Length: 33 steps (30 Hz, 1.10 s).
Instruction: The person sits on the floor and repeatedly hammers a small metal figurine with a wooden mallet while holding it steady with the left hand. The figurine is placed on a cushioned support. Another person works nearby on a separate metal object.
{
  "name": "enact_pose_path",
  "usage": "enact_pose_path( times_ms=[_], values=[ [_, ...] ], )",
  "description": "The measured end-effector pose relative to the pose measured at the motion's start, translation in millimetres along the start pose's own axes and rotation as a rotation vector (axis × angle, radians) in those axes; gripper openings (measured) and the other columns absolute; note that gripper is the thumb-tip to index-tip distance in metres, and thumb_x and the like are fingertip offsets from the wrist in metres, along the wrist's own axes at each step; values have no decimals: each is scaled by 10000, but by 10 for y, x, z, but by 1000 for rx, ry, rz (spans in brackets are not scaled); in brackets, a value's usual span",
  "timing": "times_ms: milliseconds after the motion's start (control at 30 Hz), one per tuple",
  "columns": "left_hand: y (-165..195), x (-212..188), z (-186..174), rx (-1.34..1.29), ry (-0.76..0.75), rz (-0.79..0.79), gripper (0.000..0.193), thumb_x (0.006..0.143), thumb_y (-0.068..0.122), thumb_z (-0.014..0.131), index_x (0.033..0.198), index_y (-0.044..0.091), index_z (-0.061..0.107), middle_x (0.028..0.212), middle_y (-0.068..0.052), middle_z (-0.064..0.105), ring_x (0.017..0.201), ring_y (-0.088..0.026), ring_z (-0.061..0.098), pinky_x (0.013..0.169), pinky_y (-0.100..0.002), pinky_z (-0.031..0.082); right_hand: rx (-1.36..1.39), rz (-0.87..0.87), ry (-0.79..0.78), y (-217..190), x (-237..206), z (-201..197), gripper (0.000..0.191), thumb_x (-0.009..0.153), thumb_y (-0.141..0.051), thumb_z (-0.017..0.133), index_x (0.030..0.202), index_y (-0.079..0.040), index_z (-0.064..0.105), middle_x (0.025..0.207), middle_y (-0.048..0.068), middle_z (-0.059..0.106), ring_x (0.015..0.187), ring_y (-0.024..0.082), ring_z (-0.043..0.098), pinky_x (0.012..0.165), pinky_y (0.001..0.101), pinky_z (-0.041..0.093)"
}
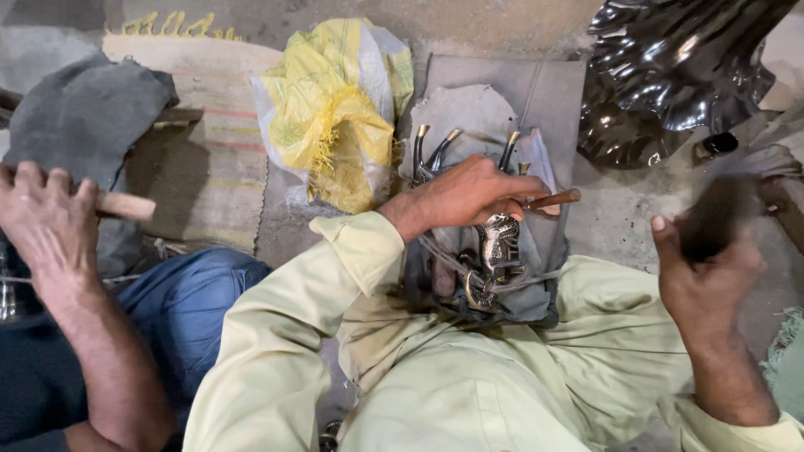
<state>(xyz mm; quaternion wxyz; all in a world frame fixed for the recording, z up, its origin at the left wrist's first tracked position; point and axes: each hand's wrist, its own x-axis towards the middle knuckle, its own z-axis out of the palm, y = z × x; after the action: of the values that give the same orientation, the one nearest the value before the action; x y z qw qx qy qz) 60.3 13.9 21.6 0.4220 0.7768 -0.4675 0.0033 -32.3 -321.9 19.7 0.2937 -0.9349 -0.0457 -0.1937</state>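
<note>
My left hand (469,197) is closed on a thin brown-shafted tool (559,199), which it holds against a small dark metal animal figure (499,244) resting on grey cloth in my lap. Curved dark prongs with brass tips (435,149) stick out beyond my knuckles. My right hand (705,280) is raised at the right and grips a dark, motion-blurred striking tool (720,216), apart from the figure. I cannot make out the head of that tool.
A co-worker's hand (46,219) at the left holds a wooden handle (126,206) over grey cloth (84,109). A yellow woven sack (335,109), a striped mat (209,159), a grey pad (536,92) and a shiny black sheet (670,67) lie ahead.
</note>
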Motion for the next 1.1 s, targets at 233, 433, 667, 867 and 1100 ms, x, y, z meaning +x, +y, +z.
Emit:
enact_pose_path(
  times_ms=[233,433,667,867,1100],
  values=[
    [-35,5,29,-25,-29,2,400,889,180,787,1265,173,649,813,-84,740,674,-311,702,612,-430,525,189,15,45,83,-105,62,159,983,-74,783,1032,-27,639,928,93,652,821,219,608,777,297,478],
    [-72,-3,28,-1,-35,26,391,893,197,796,1253,163,646,800,-90,732,701,-322,706,621,-431,529,55,40,11,-68,-137,-1,128,967,-70,772,993,-32,653,829,95,663,719,237,603,689,319,460],
    [-80,22,5,-13,-81,11,381,905,214,793,1254,159,653,790,-93,737,687,-327,707,611,-438,528,-260,-125,22,-293,-82,-118,219,896,-38,783,1079,-62,664,934,93,716,815,256,668,756,334,518],
    [-111,22,-3,-30,-98,20,409,893,178,799,1272,144,650,814,-97,746,699,-322,715,621,-435,532,-310,24,-129,-369,-59,-171,257,923,-98,783,1162,-71,693,899,99,692,794,299,674,756,393,522],
    [-135,-166,-194,-179,287,-158,395,952,154,814,1284,99,606,964,-60,794,891,-197,820,759,-338,621,-185,353,-547,-189,-156,-92,354,916,-178,842,1171,8,682,807,161,659,739,267,611,625,384,491]
  ],
)
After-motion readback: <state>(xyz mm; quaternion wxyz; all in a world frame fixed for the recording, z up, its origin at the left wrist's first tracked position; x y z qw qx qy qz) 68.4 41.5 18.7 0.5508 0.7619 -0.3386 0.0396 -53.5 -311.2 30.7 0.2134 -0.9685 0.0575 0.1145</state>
